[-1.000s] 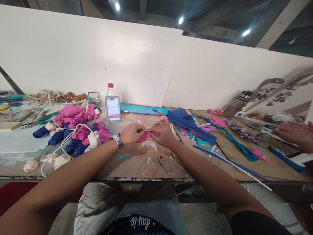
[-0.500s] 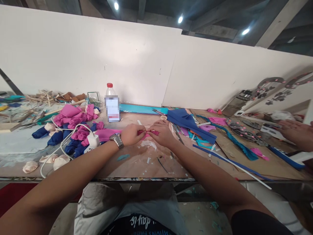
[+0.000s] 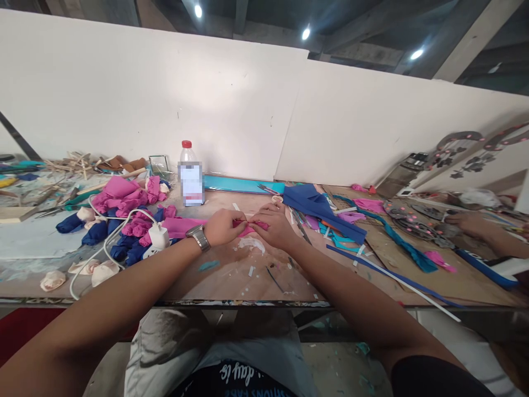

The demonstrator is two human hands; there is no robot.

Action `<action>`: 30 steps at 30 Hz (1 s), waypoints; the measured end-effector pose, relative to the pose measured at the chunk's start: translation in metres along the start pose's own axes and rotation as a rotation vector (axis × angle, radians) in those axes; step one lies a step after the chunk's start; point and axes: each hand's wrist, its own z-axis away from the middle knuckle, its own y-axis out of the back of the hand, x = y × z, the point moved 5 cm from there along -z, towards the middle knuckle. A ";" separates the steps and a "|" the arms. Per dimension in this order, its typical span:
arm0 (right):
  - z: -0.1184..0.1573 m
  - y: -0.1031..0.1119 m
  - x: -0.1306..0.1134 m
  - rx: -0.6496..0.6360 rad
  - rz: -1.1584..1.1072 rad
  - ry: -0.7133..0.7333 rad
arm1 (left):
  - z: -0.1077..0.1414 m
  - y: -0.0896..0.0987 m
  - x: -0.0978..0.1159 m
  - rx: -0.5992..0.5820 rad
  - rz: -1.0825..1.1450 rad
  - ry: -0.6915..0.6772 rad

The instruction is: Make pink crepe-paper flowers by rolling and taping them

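Note:
My left hand (image 3: 223, 227), with a metal watch on its wrist, pinches a bright pink crepe-like strip (image 3: 244, 229) at the middle of the table. Right beside it, my right hand (image 3: 273, 225) pinches the same strip, thumbs and fingertips nearly touching. A longer flat pink length (image 3: 184, 226) emerges left of my left wrist; whether it joins the pinched part is hidden behind the hand. A small round cream-coloured object (image 3: 278, 199) shows just past my right knuckles. Below my fingers, a whitish patch (image 3: 252, 245) marks the table.
Crumpled pink pieces (image 3: 119, 194) and a white charger (image 3: 159, 237) with its cable lie left. A red-capped bottle (image 3: 187, 151) stands behind a phone (image 3: 192, 184). Blue material (image 3: 308, 201) and a white strip (image 3: 407, 284) lie right. Another person's hand (image 3: 475, 227) reaches in far right.
My two hands keep their pinch on the pink strip with hardly any movement. At far right, the other person's hand has moved left and lower, over the grey pieces.

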 end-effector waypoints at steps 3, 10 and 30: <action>0.000 0.001 -0.002 -0.001 -0.013 -0.016 | 0.000 -0.001 0.001 -0.003 -0.028 -0.039; 0.000 0.000 -0.001 -0.008 -0.066 -0.073 | 0.001 -0.004 0.002 0.009 -0.143 -0.114; -0.001 -0.001 0.000 -0.082 -0.081 -0.103 | 0.000 -0.006 -0.002 -0.005 -0.214 -0.086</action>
